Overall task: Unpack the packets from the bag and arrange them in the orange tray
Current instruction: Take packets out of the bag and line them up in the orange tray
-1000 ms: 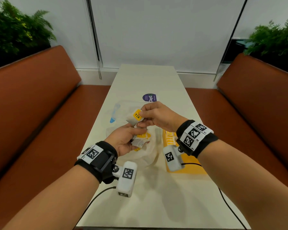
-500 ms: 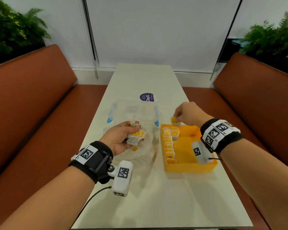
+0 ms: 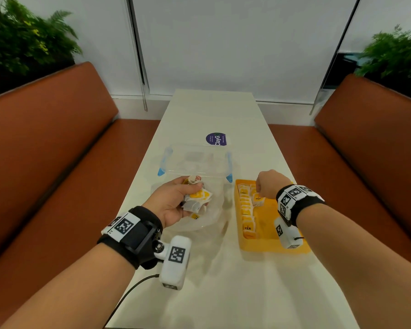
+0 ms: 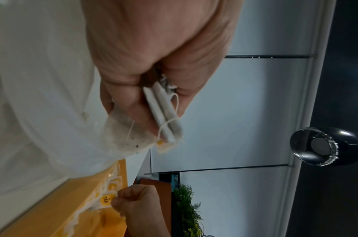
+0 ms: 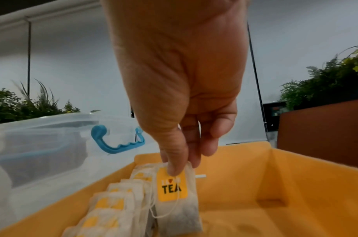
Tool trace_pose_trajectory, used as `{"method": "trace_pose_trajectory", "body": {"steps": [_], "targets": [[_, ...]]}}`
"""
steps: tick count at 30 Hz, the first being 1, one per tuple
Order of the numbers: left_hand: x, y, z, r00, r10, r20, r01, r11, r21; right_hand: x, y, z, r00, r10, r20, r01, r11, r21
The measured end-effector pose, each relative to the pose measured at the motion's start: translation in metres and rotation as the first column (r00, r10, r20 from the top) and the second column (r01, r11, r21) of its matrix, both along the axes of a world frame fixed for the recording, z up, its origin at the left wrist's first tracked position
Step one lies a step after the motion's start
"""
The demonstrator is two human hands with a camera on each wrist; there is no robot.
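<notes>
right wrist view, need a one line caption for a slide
Right hand pinches a TEA-tagged packet by its top edge, beside the packet row in the orange tray.

A café-style booth or office break area: two rust-brown padded benches (image 3: 45,148) flank a long white table (image 3: 214,110), with potted ferns (image 3: 22,39) behind each backrest, drawn white blinds (image 3: 235,43) and a black pendant lamp (image 4: 324,146).

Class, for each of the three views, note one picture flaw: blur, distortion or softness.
Head view: wide-angle bending bows the benches and window frames. Left wrist view: the left hand and plastic bag are smeared soft. Right wrist view: the tea packet label reads sharply; the orange tray floor looks soft.
</notes>
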State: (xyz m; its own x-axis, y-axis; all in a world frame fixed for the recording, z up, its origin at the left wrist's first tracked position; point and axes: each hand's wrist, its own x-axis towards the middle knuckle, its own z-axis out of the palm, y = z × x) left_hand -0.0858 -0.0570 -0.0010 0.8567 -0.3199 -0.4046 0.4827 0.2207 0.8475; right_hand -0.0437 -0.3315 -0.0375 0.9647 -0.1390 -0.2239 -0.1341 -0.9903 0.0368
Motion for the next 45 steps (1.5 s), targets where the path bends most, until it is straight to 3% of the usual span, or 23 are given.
{"method": "trace_pose_trajectory", "body": {"steps": [7,15,19,24,28,29,34,38,45], "targets": [[0.000,0.002,0.000,1.000,0.018,-0.012,-0.018,1.000,0.004,0.005,0.001,-0.009,0.999,-0.031,0.029,0.031,1.000,0.000],[0.002,-0.001,0.001,1.000,0.011,-0.009,-0.011,1.000,0.024,0.002,0.005,0.014,0.997,0.013,0.079,-0.010,0.999,-0.041],[0.004,-0.002,0.001,1.000,0.014,-0.007,-0.014,0.999,0.029,-0.002,0.021,0.041,0.979,0.123,0.163,-0.147,0.979,0.142],[0.002,-0.004,0.002,1.000,-0.002,0.002,0.002,0.999,0.037,-0.019,0.071,0.079,0.899,0.327,0.290,-0.433,0.754,0.494],[-0.001,-0.003,0.004,1.000,-0.018,0.025,0.017,0.999,0.039,-0.028,0.101,0.088,0.903,0.317,0.289,-0.426,0.572,0.701],[-0.002,-0.003,0.004,0.999,-0.022,0.038,0.020,0.999,0.044,-0.030,0.108,0.090,0.905,0.309,0.294,-0.423,0.566,0.707],[-0.005,-0.003,0.004,0.997,-0.023,0.077,0.017,0.997,0.077,-0.032,0.131,0.088,0.910,0.273,0.313,-0.409,0.717,0.564],[-0.004,-0.001,0.004,0.997,-0.005,0.079,0.002,0.999,0.045,-0.032,0.132,0.092,0.909,0.250,0.333,-0.409,0.690,0.597],[-0.003,0.001,0.006,0.999,0.042,0.022,-0.041,0.999,-0.017,-0.030,0.103,0.102,0.908,0.176,0.381,-0.382,0.722,0.577]]}}
